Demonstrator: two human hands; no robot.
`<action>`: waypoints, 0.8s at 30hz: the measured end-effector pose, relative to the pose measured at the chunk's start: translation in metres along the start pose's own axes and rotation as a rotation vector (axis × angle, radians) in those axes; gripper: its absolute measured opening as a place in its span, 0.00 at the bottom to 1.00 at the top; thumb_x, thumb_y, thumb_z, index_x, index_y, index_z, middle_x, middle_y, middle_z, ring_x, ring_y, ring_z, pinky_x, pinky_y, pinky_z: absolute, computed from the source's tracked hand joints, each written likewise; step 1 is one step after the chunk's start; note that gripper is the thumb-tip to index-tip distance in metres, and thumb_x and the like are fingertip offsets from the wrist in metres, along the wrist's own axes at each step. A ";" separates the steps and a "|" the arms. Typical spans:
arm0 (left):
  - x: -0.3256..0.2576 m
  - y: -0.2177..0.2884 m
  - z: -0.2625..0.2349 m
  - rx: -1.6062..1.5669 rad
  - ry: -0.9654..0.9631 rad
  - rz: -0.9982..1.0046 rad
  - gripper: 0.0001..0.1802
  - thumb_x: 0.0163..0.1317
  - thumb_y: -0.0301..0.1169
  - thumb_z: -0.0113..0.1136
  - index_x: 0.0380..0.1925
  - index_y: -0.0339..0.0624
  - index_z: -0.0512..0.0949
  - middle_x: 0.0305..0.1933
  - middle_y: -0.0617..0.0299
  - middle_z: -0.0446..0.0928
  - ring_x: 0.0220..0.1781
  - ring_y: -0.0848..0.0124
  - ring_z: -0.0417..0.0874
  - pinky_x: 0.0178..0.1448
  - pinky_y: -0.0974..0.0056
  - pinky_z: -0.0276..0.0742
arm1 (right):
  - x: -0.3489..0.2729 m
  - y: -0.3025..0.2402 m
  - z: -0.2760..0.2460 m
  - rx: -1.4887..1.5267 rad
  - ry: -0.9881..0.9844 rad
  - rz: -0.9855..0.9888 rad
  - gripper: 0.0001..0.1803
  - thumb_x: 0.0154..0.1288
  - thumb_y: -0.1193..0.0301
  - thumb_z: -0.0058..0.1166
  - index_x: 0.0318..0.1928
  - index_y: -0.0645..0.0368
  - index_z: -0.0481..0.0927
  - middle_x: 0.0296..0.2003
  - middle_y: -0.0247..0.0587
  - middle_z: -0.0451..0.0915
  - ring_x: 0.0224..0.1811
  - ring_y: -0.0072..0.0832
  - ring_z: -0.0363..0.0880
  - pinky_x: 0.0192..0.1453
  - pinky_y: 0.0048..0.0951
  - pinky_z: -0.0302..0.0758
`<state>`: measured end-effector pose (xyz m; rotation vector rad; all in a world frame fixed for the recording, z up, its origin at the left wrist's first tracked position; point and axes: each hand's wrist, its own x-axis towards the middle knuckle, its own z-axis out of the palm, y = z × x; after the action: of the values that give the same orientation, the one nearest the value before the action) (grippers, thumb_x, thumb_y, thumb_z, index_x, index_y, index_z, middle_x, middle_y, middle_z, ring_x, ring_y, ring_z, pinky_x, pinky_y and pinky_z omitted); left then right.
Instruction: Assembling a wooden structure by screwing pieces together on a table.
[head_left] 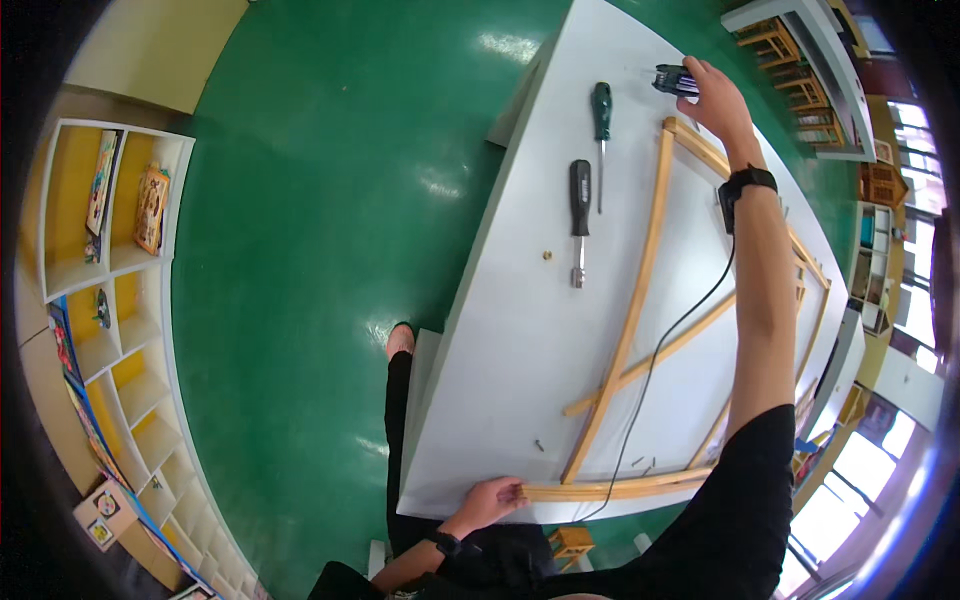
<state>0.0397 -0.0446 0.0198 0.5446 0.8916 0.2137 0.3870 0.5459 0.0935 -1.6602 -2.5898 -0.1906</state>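
Timber frame (648, 250) at 3 o'clock on the table (530, 360) looks only partly joined imo, screws (540, 445) loose around 5. Right hand (712, 100), near 2, has fingers gripping a black handheld tool (672, 80); left hand (490, 503) pinches the bottom rail (570, 492) at 6.

Bare white tabletop (500, 350) leaves a hand an open lane through the centre of the picture, left of a wooden frame (645, 270). A green-handled screwdriver (602, 112) and a black-handled driver (580, 200) obstruct the upper stretch. At centre right, a cable (655, 361) and the right forearm (766, 290) cross the frame; at lower centre, the left hand (492, 502) blocks the edge.
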 end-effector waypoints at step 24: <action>0.009 0.027 -0.020 0.077 -0.142 0.071 0.21 0.66 0.29 0.52 0.57 0.31 0.68 0.52 0.54 0.76 0.50 0.69 0.79 0.57 0.64 0.76 | -0.597 -0.466 -0.228 1.549 -0.650 1.498 0.22 0.48 0.65 0.63 0.42 0.64 0.74 0.27 0.31 0.72 0.30 0.18 0.66 0.35 0.20 0.66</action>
<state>0.0308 -0.0112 0.0178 0.6551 0.7455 0.2032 0.2100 -0.2148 0.2165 -2.0913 -0.2405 1.8607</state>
